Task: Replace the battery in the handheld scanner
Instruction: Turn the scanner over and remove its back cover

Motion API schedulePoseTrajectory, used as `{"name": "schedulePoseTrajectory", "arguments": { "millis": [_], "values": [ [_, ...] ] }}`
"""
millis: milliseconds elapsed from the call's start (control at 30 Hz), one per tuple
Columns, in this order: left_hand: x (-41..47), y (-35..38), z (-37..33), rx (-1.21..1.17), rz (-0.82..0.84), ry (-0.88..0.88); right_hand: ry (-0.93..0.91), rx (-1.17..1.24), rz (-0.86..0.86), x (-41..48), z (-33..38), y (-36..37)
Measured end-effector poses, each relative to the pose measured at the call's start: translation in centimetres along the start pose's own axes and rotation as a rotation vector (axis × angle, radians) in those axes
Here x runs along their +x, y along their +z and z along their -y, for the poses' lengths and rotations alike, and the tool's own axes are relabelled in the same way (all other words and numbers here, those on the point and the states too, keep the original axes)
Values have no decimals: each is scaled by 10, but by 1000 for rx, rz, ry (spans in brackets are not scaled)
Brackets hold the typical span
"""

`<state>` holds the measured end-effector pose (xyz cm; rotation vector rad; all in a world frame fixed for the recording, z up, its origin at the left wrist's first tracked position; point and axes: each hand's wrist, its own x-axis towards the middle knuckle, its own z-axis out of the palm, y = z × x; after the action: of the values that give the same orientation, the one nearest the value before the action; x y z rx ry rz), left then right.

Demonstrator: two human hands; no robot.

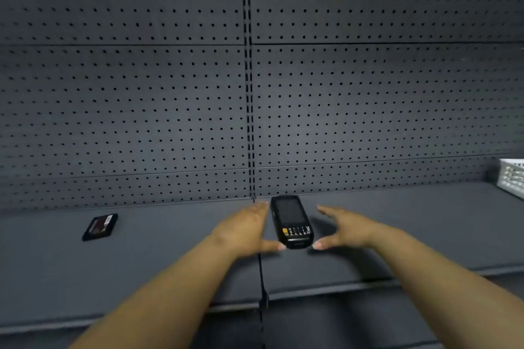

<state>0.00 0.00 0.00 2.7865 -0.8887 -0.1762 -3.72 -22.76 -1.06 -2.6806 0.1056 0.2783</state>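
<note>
Scanner [292,221] lies face up on the grey shelf [425,229], keypad end near, screen end far, close to the pegboard [170,108]. Long axis runs near-to-far, leaning slightly left at the far end.

Left hand [243,231] and right hand [344,228] flank it, one per long side, palms turned inward. Both spread wide, holding nothing; thumb tips sit just beside the near corners (contact not resolvable, frame is soft). Hands look about equally near; neither has an edge.

Battery [100,227] lies flat well to the left, label up, apart from both hands, left hand nearer.

Judgement: next move is a two-sided close across the short axis, then a flip to reach the back cover.

White basket [511,177] at far right, not involved.
</note>
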Motion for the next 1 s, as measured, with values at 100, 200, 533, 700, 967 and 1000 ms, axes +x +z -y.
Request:
{"name": "schedulePoseTrajectory", "arguments": {
  "millis": [100, 200, 533, 700, 967, 1000],
  "values": [
    [24, 9, 5, -27, 55, 21, 17, 0, 59, 23, -3, 2],
    [44, 20, 8, -31, 95, 50, 24, -4, 106, 41, -9, 2],
    [64, 26, 12, -244, 54, 49, -158, 29, 185, 60, -13, -2],
    [67, 27, 14, -359, 59, 18, -207, 106, 163, 60, -9, -4],
    [68, 35, 11, -718, 109, 2, -279, 389, 200, 64, 12, -12],
    [68, 35, 11, -765, 105, 25, -284, 400, 221, 64, 15, -11]
  ]
}}
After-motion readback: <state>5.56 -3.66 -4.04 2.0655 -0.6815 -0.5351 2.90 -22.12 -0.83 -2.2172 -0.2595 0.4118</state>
